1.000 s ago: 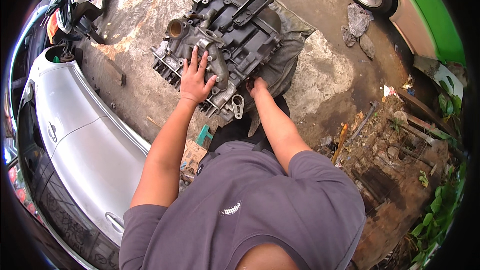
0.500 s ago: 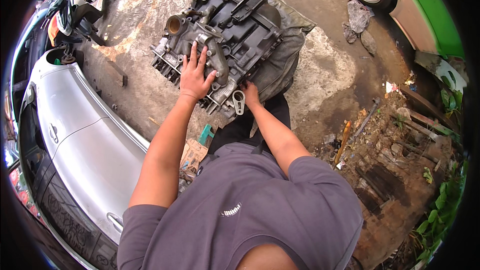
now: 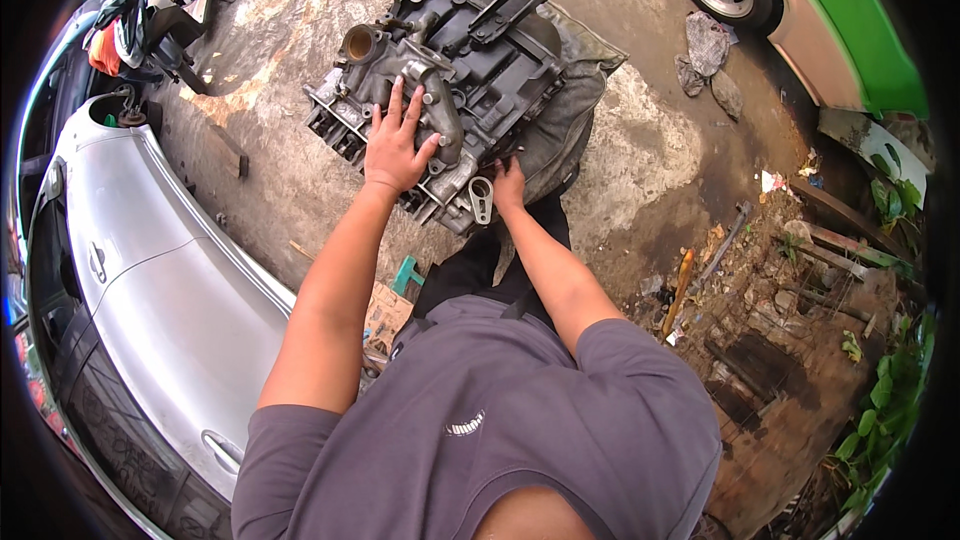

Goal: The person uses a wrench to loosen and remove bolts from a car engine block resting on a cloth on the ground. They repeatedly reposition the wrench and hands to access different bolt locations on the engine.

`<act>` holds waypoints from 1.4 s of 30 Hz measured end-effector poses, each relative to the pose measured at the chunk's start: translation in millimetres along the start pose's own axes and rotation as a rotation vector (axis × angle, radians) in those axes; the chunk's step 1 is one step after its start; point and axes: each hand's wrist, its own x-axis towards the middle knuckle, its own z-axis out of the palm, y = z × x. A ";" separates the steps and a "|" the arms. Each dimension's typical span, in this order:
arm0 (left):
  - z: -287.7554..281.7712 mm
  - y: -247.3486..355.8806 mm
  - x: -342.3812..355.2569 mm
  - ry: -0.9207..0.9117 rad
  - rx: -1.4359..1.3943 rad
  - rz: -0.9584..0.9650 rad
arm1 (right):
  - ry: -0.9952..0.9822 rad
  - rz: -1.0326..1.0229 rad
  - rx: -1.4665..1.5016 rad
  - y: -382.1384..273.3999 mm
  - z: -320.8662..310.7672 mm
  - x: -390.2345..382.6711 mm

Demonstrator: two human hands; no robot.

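A greasy, dark metal engine [image 3: 490, 90] lies in front of me, with a grey cast manifold [image 3: 440, 118] on its left side. My left hand [image 3: 398, 152] rests on that manifold, fingers spread, holding nothing. At the near right edge of the engine, my right hand [image 3: 510, 186] has its fingers bent against the metal, the tips partly lost in shadow. Just left of that hand sticks out a light metal bracket [image 3: 481, 202] with an oval end. Beneath the engine's right side is a dark, dirty sack [image 3: 570, 110].
A silver car [image 3: 190, 290] stands close on my left, with a motorbike [image 3: 165, 30] beyond it. At the far right is a green and cream vehicle [image 3: 830, 30]. Rubble, sticks and a yellow-handled tool [image 3: 680, 290] lie right of me. A wooden block [image 3: 229, 152] sits on the concrete.
My right hand has shifted slightly at the engine's edge, and more of its fingers show. The left hand stays on the manifold. The view has moved a little.
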 end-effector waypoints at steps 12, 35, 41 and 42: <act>-0.1 1.8 0.3 -0.020 0.015 -0.030 | -0.390 0.485 0.182 -46.1 -105.4 38.5; 1.4 2.3 -0.5 0.033 0.019 -0.008 | -0.398 0.765 0.286 -103.5 -46.5 20.3; 0.4 3.6 -2.2 0.023 0.015 -0.016 | -0.522 0.790 0.356 -110.6 -53.2 32.3; 0.2 3.8 -2.0 0.020 0.019 -0.018 | -0.559 0.786 0.344 -112.1 -54.1 36.5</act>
